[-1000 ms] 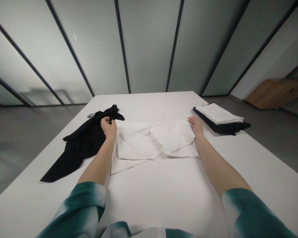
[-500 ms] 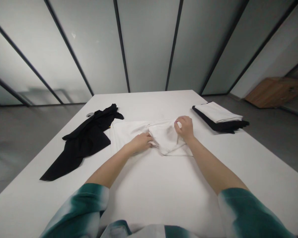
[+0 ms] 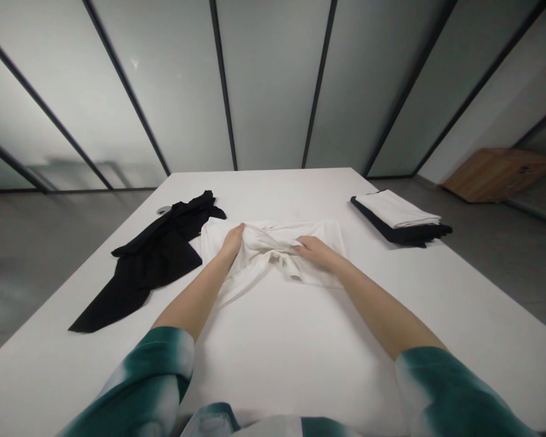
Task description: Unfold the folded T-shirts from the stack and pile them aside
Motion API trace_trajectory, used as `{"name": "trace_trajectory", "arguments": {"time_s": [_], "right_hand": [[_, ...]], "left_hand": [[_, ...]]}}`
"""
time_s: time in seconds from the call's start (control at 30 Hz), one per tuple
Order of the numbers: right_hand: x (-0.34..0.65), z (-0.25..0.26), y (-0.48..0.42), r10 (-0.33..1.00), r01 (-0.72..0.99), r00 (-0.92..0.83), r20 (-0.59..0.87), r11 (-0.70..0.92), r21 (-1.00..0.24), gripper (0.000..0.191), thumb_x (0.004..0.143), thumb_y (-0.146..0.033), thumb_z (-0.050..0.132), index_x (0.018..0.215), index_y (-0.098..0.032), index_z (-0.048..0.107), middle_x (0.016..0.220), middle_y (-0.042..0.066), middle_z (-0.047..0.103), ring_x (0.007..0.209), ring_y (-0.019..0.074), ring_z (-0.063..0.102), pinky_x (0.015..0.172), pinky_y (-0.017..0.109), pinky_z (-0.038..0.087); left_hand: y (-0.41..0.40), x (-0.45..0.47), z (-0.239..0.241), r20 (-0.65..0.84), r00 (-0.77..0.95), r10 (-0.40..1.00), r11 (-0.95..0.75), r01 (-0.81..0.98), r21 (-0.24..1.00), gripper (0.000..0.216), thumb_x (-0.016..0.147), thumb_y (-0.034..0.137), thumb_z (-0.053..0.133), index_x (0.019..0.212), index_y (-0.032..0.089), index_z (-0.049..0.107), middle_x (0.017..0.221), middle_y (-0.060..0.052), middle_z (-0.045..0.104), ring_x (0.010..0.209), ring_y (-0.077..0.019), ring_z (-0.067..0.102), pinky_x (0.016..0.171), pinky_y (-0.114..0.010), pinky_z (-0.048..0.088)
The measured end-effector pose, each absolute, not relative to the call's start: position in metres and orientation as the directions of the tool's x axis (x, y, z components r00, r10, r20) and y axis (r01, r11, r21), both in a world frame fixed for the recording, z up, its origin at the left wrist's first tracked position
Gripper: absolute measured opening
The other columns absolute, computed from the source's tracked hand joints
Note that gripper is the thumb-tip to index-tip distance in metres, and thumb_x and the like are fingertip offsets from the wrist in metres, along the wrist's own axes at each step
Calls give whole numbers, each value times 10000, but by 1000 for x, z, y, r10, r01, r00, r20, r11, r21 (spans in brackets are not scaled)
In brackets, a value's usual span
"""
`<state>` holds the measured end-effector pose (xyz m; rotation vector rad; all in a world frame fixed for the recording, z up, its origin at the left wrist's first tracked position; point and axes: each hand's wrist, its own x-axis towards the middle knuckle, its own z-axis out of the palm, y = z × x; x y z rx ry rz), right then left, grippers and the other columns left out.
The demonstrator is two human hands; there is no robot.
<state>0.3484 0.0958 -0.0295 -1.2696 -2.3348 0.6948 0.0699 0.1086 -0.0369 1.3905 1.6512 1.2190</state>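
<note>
A white garment [image 3: 273, 243] lies across the middle of the table, bunched and creased between my two hands; its exact kind is unclear. My left hand [image 3: 233, 239] grips the cloth on its left part, thumb on top. On the right part, my right hand [image 3: 310, 247] pinches a fold of the same cloth, fingertips partly hidden in it. Loose folds hang together at the centre, toward me. Close to the left edge of the white garment lies a crumpled black garment [image 3: 157, 264].
At the right stands a folded stack, with white cloth [image 3: 398, 207] over black cloth [image 3: 403, 233]. A small grey-white round object [image 3: 164, 210] sits behind the black garment. The white table [image 3: 277, 352] ends before frosted glass panels. A wooden cabinet [image 3: 500, 175] stands on the floor, far right.
My left hand has moved left and away from me, and my right hand left and slightly nearer. The white cloth went from lying folded over to gathered up between them.
</note>
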Motion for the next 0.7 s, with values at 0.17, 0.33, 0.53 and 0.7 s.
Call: {"name": "trace_trajectory", "arguments": {"time_s": [0.17,0.33,0.53,0.7], "right_hand": [[349,-10,103,964,309,-91,250,266,-913,311,873,-459,506,827,-213,691,850,44,743,927,252,660,857,358,493],[313,5,79,952,-74,-195,235,224,-972,409,847,-597,547,974,-236,692,909,36,742,1000,255,663,896,377,510],[327,22,72,890,-183,-340,304,255,-950,454,789,-626,611,963,-216,699,1016,78,743,1000,251,675,899,397,510],[409,2,106,914,-14,203,352,362,-932,328,772,-522,590,796,-205,668,746,53,701,751,193,659,763,340,503]], "left_hand": [[80,92,-10,234,20,972,-214,483,849,449,925,591,428,942,182,611,940,-98,702,952,-272,646,869,-408,506],[57,119,9,255,161,954,-285,753,593,672,657,621,758,1123,183,554,1087,-127,663,1006,-321,635,857,-405,495],[67,103,33,229,149,962,-272,440,856,336,809,448,558,928,153,667,1001,-100,724,1018,-297,652,886,-396,510],[33,15,113,459,-463,758,-415,199,888,528,973,535,291,1177,170,614,1103,-31,697,1120,-231,616,888,-339,538]]}}
